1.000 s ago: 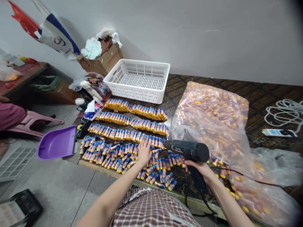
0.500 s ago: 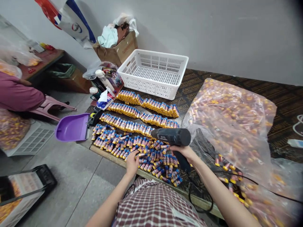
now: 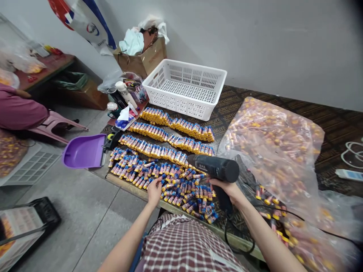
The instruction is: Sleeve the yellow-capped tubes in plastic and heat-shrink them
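My right hand (image 3: pixel 228 189) is wrapped round the handle of a black heat gun (image 3: pixel 215 166), its nozzle pointing left over small blue-and-yellow bottles (image 3: pixel 153 150). Lower left of the nozzle, my left hand (image 3: pixel 154 192) has its fingers pinched together at a small bottle (image 3: pixel 162 176) near the table's front edge. The fingers partly hide what they hold. Towards the back, the bottles lie in neat rows; in front, nearer to me, they lie looser and at mixed angles.
A white plastic basket (image 3: pixel 181 105) stands behind the rows. To the right, a large clear bag (image 3: pixel 272 139) holds many pieces, and the gun's cable (image 3: pixel 300 218) runs past it. A purple dustpan (image 3: pixel 85 152) is at left. Another person (image 3: pixel 21 109) sits by a second table.
My left hand has moved slightly left along the front bottles. The right hand and heat gun have shifted a little to the right and down.
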Demonstrator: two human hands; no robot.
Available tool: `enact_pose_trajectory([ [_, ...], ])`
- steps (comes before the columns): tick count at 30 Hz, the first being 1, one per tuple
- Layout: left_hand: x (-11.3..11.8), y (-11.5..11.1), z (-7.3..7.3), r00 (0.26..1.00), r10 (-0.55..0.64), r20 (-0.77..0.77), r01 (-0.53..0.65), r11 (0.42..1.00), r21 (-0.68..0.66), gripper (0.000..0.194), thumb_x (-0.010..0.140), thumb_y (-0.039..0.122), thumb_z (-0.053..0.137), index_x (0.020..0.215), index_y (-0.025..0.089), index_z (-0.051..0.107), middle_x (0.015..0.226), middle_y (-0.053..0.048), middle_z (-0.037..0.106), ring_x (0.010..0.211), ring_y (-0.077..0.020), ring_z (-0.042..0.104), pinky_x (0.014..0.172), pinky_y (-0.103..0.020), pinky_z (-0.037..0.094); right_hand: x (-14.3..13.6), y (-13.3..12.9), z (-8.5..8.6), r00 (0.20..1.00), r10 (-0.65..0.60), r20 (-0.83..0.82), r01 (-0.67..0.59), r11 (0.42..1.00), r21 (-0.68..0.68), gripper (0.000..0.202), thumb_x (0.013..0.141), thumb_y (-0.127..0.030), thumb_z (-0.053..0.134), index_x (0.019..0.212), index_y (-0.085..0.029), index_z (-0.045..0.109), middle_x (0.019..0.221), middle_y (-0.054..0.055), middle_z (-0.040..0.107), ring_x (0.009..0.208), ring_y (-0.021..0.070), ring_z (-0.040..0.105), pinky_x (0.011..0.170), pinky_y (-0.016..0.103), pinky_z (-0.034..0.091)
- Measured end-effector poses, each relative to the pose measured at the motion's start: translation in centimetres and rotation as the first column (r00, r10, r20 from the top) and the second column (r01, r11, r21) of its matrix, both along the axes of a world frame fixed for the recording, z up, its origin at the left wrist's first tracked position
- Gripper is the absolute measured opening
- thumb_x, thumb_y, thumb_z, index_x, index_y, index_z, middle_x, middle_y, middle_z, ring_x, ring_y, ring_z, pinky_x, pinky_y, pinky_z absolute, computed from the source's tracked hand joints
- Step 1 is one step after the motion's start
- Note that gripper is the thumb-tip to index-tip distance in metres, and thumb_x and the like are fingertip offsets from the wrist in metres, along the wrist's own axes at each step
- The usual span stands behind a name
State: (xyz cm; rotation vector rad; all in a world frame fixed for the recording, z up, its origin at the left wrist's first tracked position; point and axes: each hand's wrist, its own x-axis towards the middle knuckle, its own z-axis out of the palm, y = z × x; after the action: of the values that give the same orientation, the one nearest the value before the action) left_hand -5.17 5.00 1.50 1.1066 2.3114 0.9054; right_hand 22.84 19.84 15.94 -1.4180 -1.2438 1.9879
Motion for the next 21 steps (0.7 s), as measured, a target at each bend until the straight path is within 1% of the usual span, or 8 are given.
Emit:
enact_pose_trajectory([
  [3, -0.4, 2.8, 0.3, 0.999, -0.018, -0.040, 0.017, 1.000, -0.027, 0.024, 0.079, 0.017, 0.043, 0.088, 0.016, 0.065, 0.084, -0.007, 0.071, 0.078, -0.0181, 0.065, 0.075, -0.032, 0.052, -1.5, 0.6, 0.6, 0.999, -0.008, -0.039, 0.007, 1.000, -0.008, 0.030, 0.058, -0.039, 0.074, 0.075, -0.016, 0.067, 0.060, 0.003, 0.065, 0.049, 0.0153, 0.053, 0.051, 0.029, 0.041],
  [6, -0.2, 7.5, 0.8, 0.993, -0.071, -0.098, 0.066, 0.996, -0.052, 0.027, 0.081, 0.016, 0.041, 0.095, 0.013, 0.063, 0.092, -0.010, 0.069, 0.086, -0.0195, 0.064, 0.082, -0.034, 0.049, -1.1, 0.2, 0.6, 0.998, 0.027, -0.052, -0.029, 0.999, -0.045, 0.030, 0.056, -0.037, 0.076, 0.075, -0.016, 0.067, 0.064, 0.003, 0.067, 0.049, 0.0152, 0.054, 0.052, 0.029, 0.042],
  [10, 2.2, 14.0, 1.4, 0.959, -0.233, -0.160, 0.220, 0.971, -0.096, 0.031, 0.079, 0.027, 0.052, 0.107, 0.016, 0.059, 0.107, -0.011, 0.064, 0.103, -0.0230, 0.057, 0.092, -0.035, 0.043, 3.0, -1.5, 0.1, 0.999, -0.039, 0.030, 0.040, 0.999, -0.037, 0.031, 0.058, -0.038, 0.075, 0.078, -0.015, 0.068, 0.062, 0.003, 0.066, 0.051, 0.0164, 0.055, 0.055, 0.030, 0.043],
  [13, 4.5, 17.0, 1.6, 0.935, -0.285, -0.211, 0.251, 0.952, -0.174, 0.049, 0.070, 0.032, 0.065, 0.114, 0.015, 0.053, 0.108, -0.015, 0.060, 0.108, -0.0313, 0.051, 0.092, -0.043, 0.040, 7.1, -2.5, 0.1, 0.978, -0.150, 0.148, 0.155, 0.988, -0.020, 0.034, 0.059, -0.042, 0.074, 0.079, -0.015, 0.068, 0.056, 0.003, 0.064, 0.050, 0.0171, 0.054, 0.052, 0.030, 0.040],
  [15, 5.5, 17.7, 1.6, 0.925, -0.295, -0.240, 0.241, 0.943, -0.230, 0.050, 0.068, 0.027, 0.066, 0.114, 0.014, 0.051, 0.107, -0.017, 0.058, 0.107, -0.0332, 0.050, 0.089, -0.045, 0.040, 9.3, -3.0, 0.5, 0.951, -0.212, 0.225, 0.221, 0.975, -0.014, 0.037, 0.059, -0.043, 0.074, 0.080, -0.014, 0.068, 0.053, 0.003, 0.063, 0.049, 0.0178, 0.054, 0.051, 0.030, 0.039],
  [17, 5.8, 17.4, 1.7, 0.915, -0.311, -0.257, 0.241, 0.932, -0.272, 0.048, 0.069, 0.024, 0.063, 0.114, 0.013, 0.050, 0.106, -0.017, 0.056, 0.105, -0.0322, 0.051, 0.086, -0.043, 0.041, 10.8, -3.3, 0.9, 0.934, -0.250, 0.256, 0.262, 0.965, -0.015, 0.039, 0.058, -0.044, 0.075, 0.081, -0.014, 0.068, 0.054, 0.003, 0.063, 0.050, 0.0182, 0.054, 0.051, 0.030, 0.039],
  [19, 5.6, 16.1, 1.8, 0.905, -0.335, -0.263, 0.252, 0.919, -0.303, 0.048, 0.070, 0.025, 0.061, 0.115, 0.012, 0.048, 0.105, -0.017, 0.056, 0.100, -0.0305, 0.054, 0.081, -0.039, 0.044, 11.6, -3.5, 1.2, 0.937, -0.260, 0.231, 0.272, 0.962, -0.018, 0.039, 0.058, -0.044, 0.075, 0.083, -0.014, 0.068, 0.057, 0.004, 0.064, 0.052, 0.0183, 0.054, 0.053, 0.031, 0.040],
  [21, 5.1, 13.9, 2.0, 0.898, -0.352, -0.262, 0.258, 0.906, -0.334, 0.050, 0.071, 0.028, 0.060, 0.117, 0.012, 0.047, 0.103, -0.017, 0.057, 0.093, -0.0292, 0.057, 0.075, -0.037, 0.045, 12.1, -3.5, 1.3, 0.949, -0.242, 0.201, 0.248, 0.969, -0.003, 0.038, 0.061, -0.044, 0.073, 0.083, -0.014, 0.068, 0.061, 0.004, 0.065, 0.055, 0.0184, 0.055, 0.057, 0.032, 0.042],
])
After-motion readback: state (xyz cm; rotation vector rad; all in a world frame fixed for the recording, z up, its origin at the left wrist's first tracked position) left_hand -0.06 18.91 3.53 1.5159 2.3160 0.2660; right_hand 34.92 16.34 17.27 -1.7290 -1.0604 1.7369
